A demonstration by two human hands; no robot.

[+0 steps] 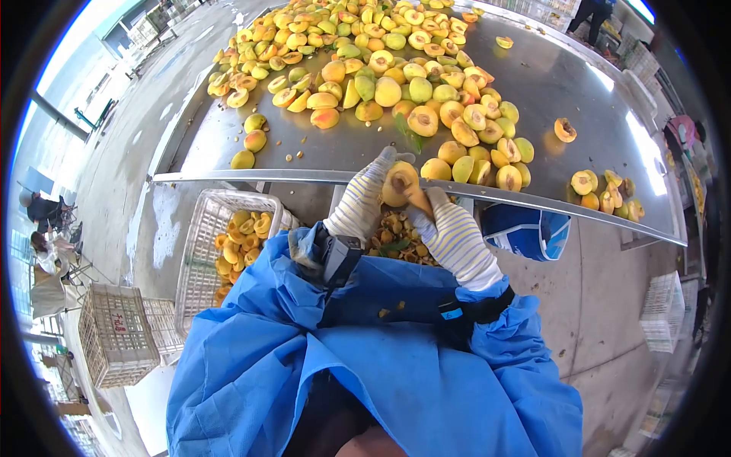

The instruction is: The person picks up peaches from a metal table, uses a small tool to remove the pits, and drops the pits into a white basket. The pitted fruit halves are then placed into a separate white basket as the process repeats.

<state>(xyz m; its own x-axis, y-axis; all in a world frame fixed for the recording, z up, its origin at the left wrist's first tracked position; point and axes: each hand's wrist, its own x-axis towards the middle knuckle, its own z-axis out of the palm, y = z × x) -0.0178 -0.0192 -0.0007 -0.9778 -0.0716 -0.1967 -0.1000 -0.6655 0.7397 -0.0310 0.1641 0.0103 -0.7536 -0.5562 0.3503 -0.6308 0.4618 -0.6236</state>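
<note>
In front of my chest, just over the table's near edge, my left hand [362, 198] in a striped glove is closed around a halved yellow peach [399, 185], its cut face turned up. My right hand [449, 236], gloved alike, grips a tan tool with a wooden-looking handle [421, 201]. Its tip meets the peach half, and its working end is hard to make out. Below both hands lies a heap of pits and scraps [400, 238], partly hidden by my gloves. A large pile of halved peaches [388, 91] covers the metal table [320, 156] beyond.
A white crate [186, 263] with peach halves stands at my left under the table edge. A blue bag [525, 231] is below the table on the right. A small cluster of peaches [607, 194] sits at the table's right end. Stacked crates [118, 335] stand far left.
</note>
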